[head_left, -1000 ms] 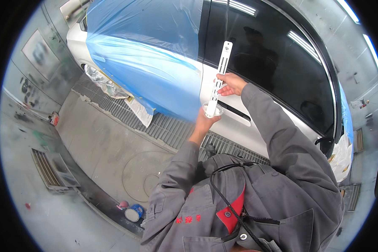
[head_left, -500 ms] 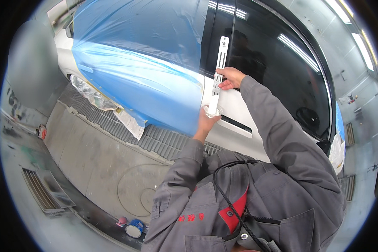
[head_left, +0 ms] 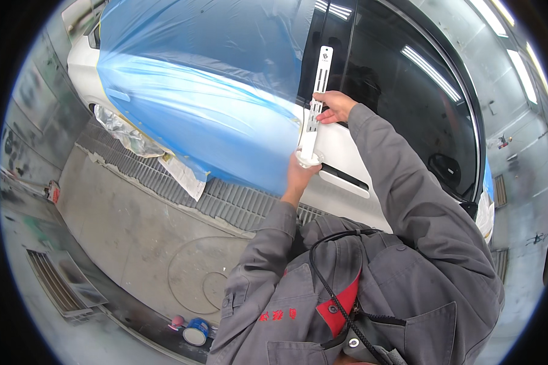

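Note:
Between the thumb and fingers of my right hand (head_left: 338,107) is a long white slotted strip (head_left: 324,61), much like a paint mixing stick. It stands nearly upright, leaning a little to the right at the top. Its lower end is in or against a small clear cup (head_left: 310,162). My left hand (head_left: 298,177) grips this cup from below, fingers partly hidden behind it. What the cup contains is too small to make out. Both hands are in front of a white car door (head_left: 346,152), just above its recessed handle (head_left: 344,181).
Blue masking film (head_left: 207,115) covers the car's left part; a dark window (head_left: 402,85) is on the right. Along the car's underside runs a floor grating (head_left: 225,204). A blue can (head_left: 195,332) and a hose (head_left: 172,271) lie on the floor behind.
The strip and right hand sit slightly higher in the picture, with both grips unchanged. The car appears shifted a little, and a blurred shape at the far left no longer shows.

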`<act>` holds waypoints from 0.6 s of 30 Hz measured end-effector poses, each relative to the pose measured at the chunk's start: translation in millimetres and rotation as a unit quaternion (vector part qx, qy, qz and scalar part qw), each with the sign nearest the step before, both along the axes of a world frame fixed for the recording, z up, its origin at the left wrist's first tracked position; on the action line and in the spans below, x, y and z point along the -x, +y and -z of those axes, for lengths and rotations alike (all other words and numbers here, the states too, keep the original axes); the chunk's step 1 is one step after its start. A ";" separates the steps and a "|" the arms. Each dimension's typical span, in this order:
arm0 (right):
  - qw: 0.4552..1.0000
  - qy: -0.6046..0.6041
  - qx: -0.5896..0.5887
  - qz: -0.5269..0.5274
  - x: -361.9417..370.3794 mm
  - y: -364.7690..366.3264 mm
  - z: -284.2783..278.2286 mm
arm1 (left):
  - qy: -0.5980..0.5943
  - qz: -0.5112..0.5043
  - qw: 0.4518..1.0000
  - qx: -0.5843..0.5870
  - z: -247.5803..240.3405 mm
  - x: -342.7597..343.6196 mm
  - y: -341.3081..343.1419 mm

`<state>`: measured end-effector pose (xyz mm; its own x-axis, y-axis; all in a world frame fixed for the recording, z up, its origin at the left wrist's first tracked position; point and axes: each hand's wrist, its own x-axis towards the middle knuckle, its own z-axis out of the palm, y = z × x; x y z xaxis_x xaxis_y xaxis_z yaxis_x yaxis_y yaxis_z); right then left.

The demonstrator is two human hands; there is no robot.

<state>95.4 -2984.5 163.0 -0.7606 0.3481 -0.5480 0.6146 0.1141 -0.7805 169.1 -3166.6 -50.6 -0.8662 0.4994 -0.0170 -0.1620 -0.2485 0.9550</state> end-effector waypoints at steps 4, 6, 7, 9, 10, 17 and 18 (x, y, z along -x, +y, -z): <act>1.000 -0.014 -0.002 -0.002 4.5 1.4 0.9 | 0.006 -0.001 1.000 -0.003 9.5 3.9 2.4; 1.000 -0.012 -0.006 -0.002 3.4 1.5 1.5 | 0.008 0.008 1.000 -0.008 14.9 7.1 4.4; 1.000 -0.005 -0.010 -0.005 2.9 1.7 1.7 | 0.013 0.010 1.000 -0.017 16.9 9.0 5.4; 1.000 0.001 -0.016 -0.006 2.0 1.6 1.8 | -0.004 0.026 0.999 -0.021 19.4 11.1 5.3; 1.000 0.001 -0.017 -0.006 1.9 1.5 1.6 | 0.012 0.022 0.999 -0.021 19.8 11.3 5.1; 0.999 0.027 -0.028 0.025 -11.3 0.9 8.4 | 0.060 0.004 0.998 -0.016 19.5 6.5 -0.4; 0.998 0.043 -0.026 0.040 -25.0 -0.1 14.3 | 0.070 -0.005 0.997 -0.016 20.5 4.6 -3.1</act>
